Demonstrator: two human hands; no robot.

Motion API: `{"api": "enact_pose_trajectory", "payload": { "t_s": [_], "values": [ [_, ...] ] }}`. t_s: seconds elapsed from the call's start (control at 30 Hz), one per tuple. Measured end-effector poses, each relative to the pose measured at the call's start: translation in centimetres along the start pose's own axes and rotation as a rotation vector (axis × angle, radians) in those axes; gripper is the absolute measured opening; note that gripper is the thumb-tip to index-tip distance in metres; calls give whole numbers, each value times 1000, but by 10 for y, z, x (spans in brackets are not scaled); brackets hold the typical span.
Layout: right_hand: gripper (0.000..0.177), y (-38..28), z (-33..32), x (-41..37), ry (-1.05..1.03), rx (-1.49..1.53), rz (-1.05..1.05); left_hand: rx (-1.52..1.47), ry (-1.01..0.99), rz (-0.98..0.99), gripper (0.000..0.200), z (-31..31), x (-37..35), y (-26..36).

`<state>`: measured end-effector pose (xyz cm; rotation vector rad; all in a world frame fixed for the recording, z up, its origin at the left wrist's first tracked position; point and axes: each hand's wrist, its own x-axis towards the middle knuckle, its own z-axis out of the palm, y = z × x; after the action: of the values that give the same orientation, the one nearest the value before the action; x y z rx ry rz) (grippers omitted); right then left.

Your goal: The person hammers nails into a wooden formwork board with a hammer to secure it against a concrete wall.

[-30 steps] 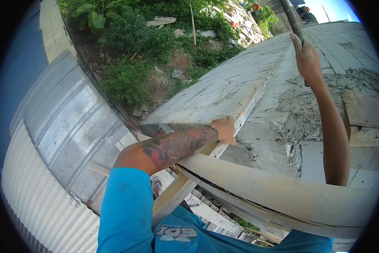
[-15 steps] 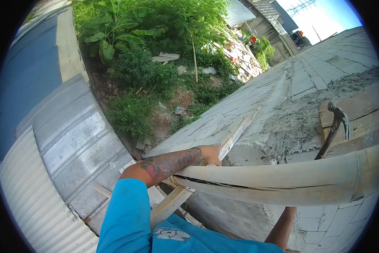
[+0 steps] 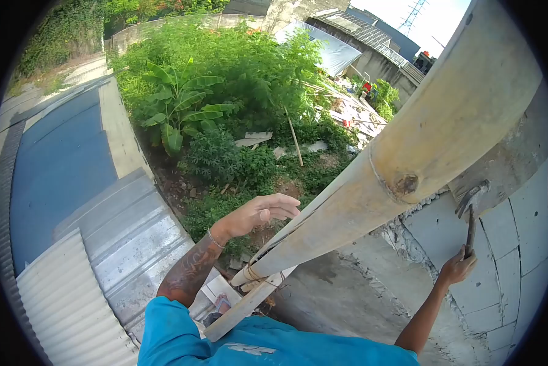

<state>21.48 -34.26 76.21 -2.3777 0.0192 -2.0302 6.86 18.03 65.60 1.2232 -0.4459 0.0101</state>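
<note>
Hammer (image 3: 470, 222) clamped in right hand (image 3: 457, 266) at block wall (image 3: 521, 244), left hand (image 3: 259, 213) open beside bamboo pole (image 3: 408, 152)

left hand (image 3: 259, 213): let go, now open in air | right hand (image 3: 457, 266): hammer (image 3: 470, 216) lowered, seemingly against wall (image 3: 521, 244)

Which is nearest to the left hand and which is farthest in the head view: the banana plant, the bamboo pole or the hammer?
Measured from the left hand, which is open:
1. bamboo pole, right beside it, just under the fingers.
2. hammer, farther right, gripped in the right hand.
3. banana plant, far off on the ground, up and to the left in the picture.
</note>
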Motion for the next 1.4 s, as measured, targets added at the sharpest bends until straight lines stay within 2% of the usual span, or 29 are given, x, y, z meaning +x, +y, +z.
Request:
{"api": "enact_pose_trajectory", "payload": {
  "t_s": [0.07, 0.1, 0.17, 0.2, 0.3, 0.33, 0.4, 0.53, 0.63, 0.9, 1.03, 1.13, 1.23, 1.4],
  "values": [
    [30, 3, 17, -2, 81, -63, -96, 252, 107, 214, 96, 34, -20, 36],
    [31, 2, 21, -1, 149, -85, -151, 399, 168, 184, 95, 49, -25, 44],
    [32, 5, 28, -4, 176, -146, -125, 700, 296, 107, 92, 81, -29, 44],
    [33, 8, 34, -7, 199, -158, -127, 668, 438, 57, 83, 91, -27, 38],
    [35, 30, 49, -8, 249, -204, -162, 858, 456, 121, 76, 93, -26, 34],
    [35, 35, 52, -7, 281, -199, -188, 745, 501, 57, 66, 96, -27, 29],
    [34, 43, 61, -4, 333, -206, -225, 847, 547, 49, 59, 90, -30, 19],
    [34, 51, 61, -6, 317, -219, -240, 721, 511, 53, 53, 90, -25, 14],
    [34, 53, 64, -5, 302, -210, -246, 732, 485, 19, 68, 96, -25, 17],
    [34, 58, 64, -5, 283, -199, -277, 686, 523, 24, 76, 100, -26, 12],
    [34, 60, 66, -3, 272, -186, -290, 776, 541, 43, 81, 95, -28, 14],
    [34, 60, 62, -3, 237, -172, -278, 782, 670, 129, 64, 96, -44, 13],
    [35, 58, 61, -6, 165, -197, -202, 743, 809, 126, 67, 102, -48, 0],
    [37, 62, 62, -1, 240, -185, -262, 755, 777, 109, 68, 106, -50, -1]
  ]
}}
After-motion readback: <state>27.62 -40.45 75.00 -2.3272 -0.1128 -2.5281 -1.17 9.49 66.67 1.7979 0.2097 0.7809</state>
